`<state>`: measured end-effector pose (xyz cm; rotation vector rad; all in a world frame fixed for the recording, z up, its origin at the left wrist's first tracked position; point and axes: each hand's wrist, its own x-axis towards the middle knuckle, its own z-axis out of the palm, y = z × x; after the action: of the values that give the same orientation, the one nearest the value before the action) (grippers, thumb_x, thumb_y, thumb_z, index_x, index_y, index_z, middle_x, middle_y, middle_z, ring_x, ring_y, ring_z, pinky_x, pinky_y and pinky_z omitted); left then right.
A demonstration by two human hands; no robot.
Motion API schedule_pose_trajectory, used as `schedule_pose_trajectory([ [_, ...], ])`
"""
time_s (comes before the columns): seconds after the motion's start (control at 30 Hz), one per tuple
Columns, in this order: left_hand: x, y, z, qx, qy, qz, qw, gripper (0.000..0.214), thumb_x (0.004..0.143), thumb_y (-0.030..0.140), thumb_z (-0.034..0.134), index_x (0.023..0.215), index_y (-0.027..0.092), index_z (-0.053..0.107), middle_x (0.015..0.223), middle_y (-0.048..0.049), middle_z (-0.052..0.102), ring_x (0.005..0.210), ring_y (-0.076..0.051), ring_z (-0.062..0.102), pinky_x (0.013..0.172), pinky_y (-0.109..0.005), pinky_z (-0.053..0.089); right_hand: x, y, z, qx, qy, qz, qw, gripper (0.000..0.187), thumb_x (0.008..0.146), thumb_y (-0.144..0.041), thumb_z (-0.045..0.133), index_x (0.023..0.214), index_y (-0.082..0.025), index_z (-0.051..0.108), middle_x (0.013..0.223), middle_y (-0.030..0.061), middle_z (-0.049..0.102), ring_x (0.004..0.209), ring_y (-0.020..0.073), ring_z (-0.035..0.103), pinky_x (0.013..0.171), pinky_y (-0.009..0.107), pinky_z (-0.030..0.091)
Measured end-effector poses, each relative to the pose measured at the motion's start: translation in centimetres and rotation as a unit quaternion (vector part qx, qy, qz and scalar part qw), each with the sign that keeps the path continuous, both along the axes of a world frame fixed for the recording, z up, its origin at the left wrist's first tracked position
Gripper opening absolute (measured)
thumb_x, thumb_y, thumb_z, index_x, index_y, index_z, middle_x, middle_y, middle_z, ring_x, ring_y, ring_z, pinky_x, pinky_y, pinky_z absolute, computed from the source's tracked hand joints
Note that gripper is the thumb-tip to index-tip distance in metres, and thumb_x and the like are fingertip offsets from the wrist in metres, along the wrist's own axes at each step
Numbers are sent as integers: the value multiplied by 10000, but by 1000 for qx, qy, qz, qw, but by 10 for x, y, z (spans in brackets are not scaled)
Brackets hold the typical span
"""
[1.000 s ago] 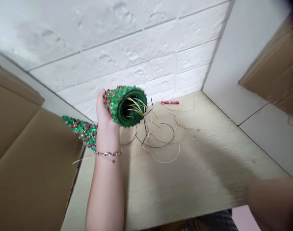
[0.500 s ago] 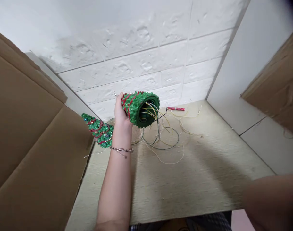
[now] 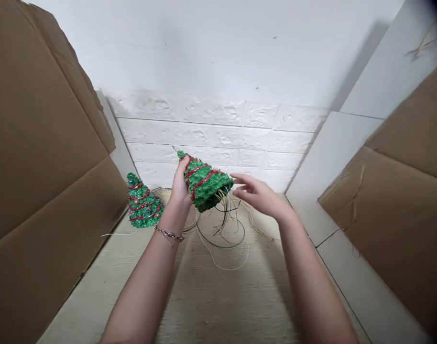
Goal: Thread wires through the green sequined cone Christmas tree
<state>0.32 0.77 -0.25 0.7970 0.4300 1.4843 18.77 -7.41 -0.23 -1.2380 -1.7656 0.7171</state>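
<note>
Item: one green glitter-covered cone Christmas tree (image 3: 204, 184) with red tinsel garland, held tilted in the air above the counter, tip pointed toward the wall. Its narrow upper part is gripped by the closed fingers of the left hand (image 3: 180, 184). The right hand (image 3: 257, 193) is held empty, its fingers parted and just beside the tree's base. Loose wires (image 3: 225, 239) are trailed from the base and coiled on the counter (image 3: 222, 306). A second green tree (image 3: 143, 205) is stood upright to the left. A chain bracelet (image 3: 169, 234) is worn on the left wrist. Brown cardboard sheets (image 3: 42, 143) are placed at the left, another brown cardboard sheet (image 3: 394, 205) at the right, and a white brick-pattern wall (image 3: 218, 138) behind.
</note>
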Motion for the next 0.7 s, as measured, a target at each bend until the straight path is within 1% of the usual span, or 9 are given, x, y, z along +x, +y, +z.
schedule_pose_trajectory([
  [0.1, 1, -7, 5, -9, -9, -26, 1000, 292, 669, 425, 680, 669, 187, 510, 596, 12, 546, 662, -168, 619, 643, -292, 509, -9, 4, -6, 1, 32, 53, 998, 422, 789, -176, 574, 1205, -243, 591, 1105, 44, 668, 951, 148, 636, 916, 348, 479],
  [0.17, -1, -9, 6, 3, 5, -32, 999, 286, 669, 425, 683, 695, 186, 529, 621, 7, 565, 648, -161, 612, 633, -290, 505, -12, 5, -7, 14, 49, 57, 997, 394, 770, -161, 584, 1151, -251, 633, 1049, 23, 693, 975, 153, 635, 927, 342, 474],
  [0.27, -9, -7, 6, 55, 37, -10, 998, 320, 639, 436, 726, 734, 181, 557, 648, 6, 583, 617, -141, 588, 627, -280, 494, -11, 6, -8, 14, 53, 55, 997, 381, 752, -189, 607, 1126, -245, 654, 971, 20, 714, 901, 159, 656, 866, 337, 502],
  [0.33, -16, -5, 7, 97, 70, 18, 993, 355, 597, 438, 769, 743, 175, 580, 677, 1, 603, 623, -129, 577, 631, -265, 484, -9, 6, -9, 31, 50, 37, 998, 373, 749, -205, 609, 1118, -218, 658, 959, 32, 713, 857, 156, 657, 822, 325, 510],
  [0.4, -21, -3, 8, 129, 114, 22, 985, 377, 577, 435, 790, 776, 168, 614, 749, -17, 636, 693, -135, 591, 671, -259, 483, -7, 6, -9, 65, 28, 0, 997, 366, 743, -195, 603, 1104, -200, 664, 956, 39, 708, 822, 145, 646, 795, 310, 504],
  [0.47, -23, -2, 7, 141, 148, -7, 979, 387, 607, 441, 775, 841, 168, 632, 854, -40, 659, 810, -163, 610, 747, -279, 487, -6, 5, -7, 92, -10, -30, 995, 367, 736, -172, 596, 1094, -198, 669, 939, 37, 703, 767, 129, 629, 770, 299, 494],
  [0.57, -18, 0, 3, 134, 147, -43, 979, 387, 667, 462, 729, 902, 180, 605, 944, -56, 655, 916, -193, 610, 808, -316, 487, -5, 3, -4, 95, -56, -52, 993, 391, 721, -164, 614, 1109, -192, 661, 910, 40, 700, 682, 113, 599, 717, 283, 483],
  [0.63, -12, 1, -2, 123, 139, -40, 982, 406, 683, 482, 712, 929, 192, 571, 927, -51, 649, 887, -194, 617, 779, -328, 496, -5, 2, -2, 89, -73, -66, 991, 424, 709, -166, 635, 1133, -180, 647, 902, 46, 697, 652, 108, 582, 688, 274, 477],
  [0.7, -5, 1, -5, 118, 134, -23, 984, 433, 664, 473, 736, 939, 201, 540, 885, -36, 639, 815, -182, 623, 736, -325, 502, -5, 2, -2, 90, -82, -75, 990, 442, 699, -178, 658, 1140, -177, 641, 898, 46, 693, 630, 103, 566, 670, 269, 472],
])
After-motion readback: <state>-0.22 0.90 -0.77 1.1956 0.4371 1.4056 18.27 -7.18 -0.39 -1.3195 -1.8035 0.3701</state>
